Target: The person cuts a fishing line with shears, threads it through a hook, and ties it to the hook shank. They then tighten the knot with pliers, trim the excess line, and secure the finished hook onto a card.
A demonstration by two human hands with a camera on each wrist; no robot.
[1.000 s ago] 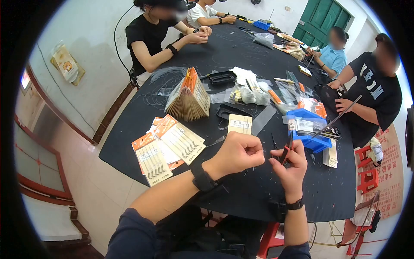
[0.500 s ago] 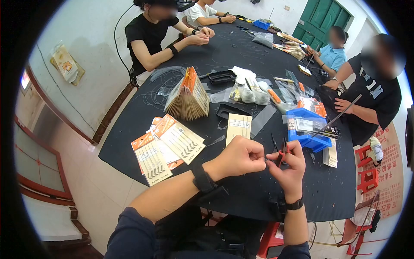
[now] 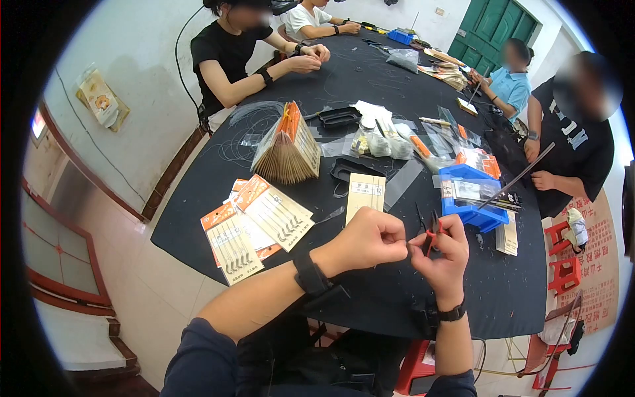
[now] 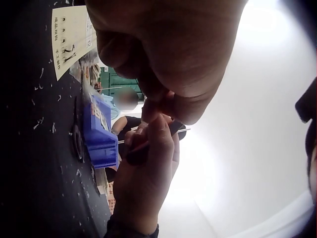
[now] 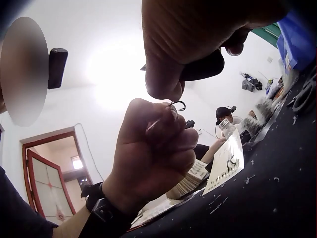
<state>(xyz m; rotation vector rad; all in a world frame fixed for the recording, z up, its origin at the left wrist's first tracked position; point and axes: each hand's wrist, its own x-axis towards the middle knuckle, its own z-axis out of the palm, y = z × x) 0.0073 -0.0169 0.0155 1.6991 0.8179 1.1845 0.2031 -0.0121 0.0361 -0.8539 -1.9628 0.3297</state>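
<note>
Over the near table edge, my left hand (image 3: 370,241) has its fingers curled and pinches a small dark fish hook (image 5: 183,105), whose bend sticks out past the thumb and fingertip in the right wrist view. My right hand (image 3: 444,264) holds red-handled scissors (image 3: 432,235) in its curled fingers, blades pointing up and away. Its thumb and index fingertip meet the left fingertips right at the hook. Just beyond the left hand lies a cream card (image 3: 366,190), with a few hooks (image 5: 231,165) on it in the right wrist view.
Cards of hooked lines (image 3: 231,241) lie at left, a fanned stack of cards (image 3: 288,155) behind them. A blue bin (image 3: 473,215) with a rod stands at right. Plastic bags (image 3: 380,145) and black trays (image 3: 340,118) lie farther back. Other people sit around the table.
My right hand has come in and turned slightly, so its fingertips now meet the left ones, which were apart from it a second ago. The person at right has shifted their hands.
</note>
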